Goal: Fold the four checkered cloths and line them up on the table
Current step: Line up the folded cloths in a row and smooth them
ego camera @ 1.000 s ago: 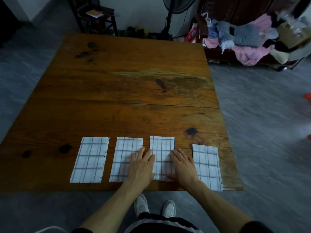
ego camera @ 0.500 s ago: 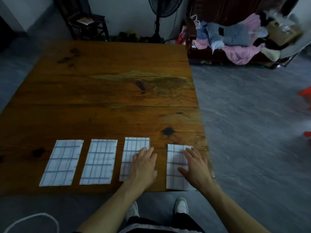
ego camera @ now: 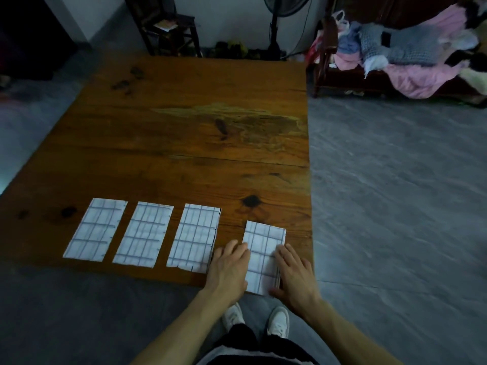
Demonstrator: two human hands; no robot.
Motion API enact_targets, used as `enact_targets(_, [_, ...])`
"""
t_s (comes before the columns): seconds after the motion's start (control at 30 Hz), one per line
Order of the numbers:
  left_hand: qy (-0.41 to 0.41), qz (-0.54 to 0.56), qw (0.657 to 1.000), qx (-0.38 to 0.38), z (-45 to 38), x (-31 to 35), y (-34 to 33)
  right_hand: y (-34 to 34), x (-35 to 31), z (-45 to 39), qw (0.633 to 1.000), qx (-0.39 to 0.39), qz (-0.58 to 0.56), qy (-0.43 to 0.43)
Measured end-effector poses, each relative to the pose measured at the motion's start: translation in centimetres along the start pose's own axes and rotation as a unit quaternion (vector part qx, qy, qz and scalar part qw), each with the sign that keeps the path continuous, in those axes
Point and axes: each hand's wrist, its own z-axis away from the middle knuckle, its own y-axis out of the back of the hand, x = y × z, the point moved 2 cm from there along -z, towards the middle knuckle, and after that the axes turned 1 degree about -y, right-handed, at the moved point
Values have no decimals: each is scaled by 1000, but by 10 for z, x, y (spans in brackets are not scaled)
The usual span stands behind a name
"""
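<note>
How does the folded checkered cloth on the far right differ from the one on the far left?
The far-right cloth sits nearer the table's front edge, out of line with the row; the far-left cloth lines up with its neighbours. The left hand and right hand flank the far-right cloth, fingers straight; nothing touches the far-left cloth. Both are folded rectangles, white with dark grid lines, lying flat on the table.

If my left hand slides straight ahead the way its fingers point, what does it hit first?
Probably nothing soon. The left hand points up the gap between the third cloth and fourth cloth, onto bare table.
</note>
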Motion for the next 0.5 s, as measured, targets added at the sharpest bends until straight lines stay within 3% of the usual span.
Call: enact_targets(0.5, [13, 3, 1000, -5, -16, -18, -7, 7, -5, -27, 999, -30, 31, -31])
